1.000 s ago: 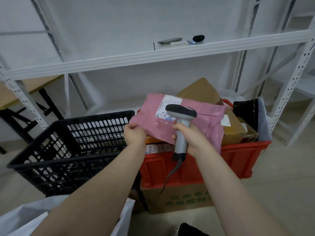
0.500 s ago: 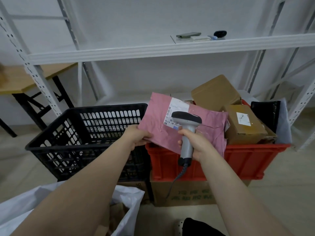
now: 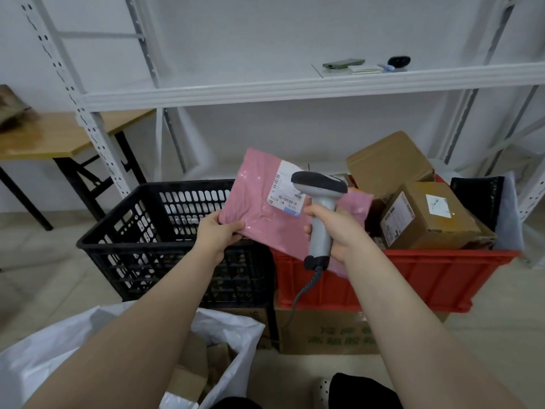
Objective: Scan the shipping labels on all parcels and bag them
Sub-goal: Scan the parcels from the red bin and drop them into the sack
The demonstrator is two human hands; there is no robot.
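Cardboard boxes [image 3: 191,379] are seen inside a white bag [image 3: 59,358] on the floor [image 3: 486,335]. A pink mailer [image 3: 253,202] is pinched by the left hand [image 3: 218,231] and a scanner [image 3: 318,183] gripped in the right hand [image 3: 345,231], before a black basket [image 3: 124,249] and a red crate [image 3: 427,276] heaped with parcels [image 3: 427,219], below a white shelf [image 3: 265,91].

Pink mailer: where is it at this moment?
In the head view the pink mailer is at centre, held by the left hand above where the black basket meets the red crate, behind the barcode scanner.
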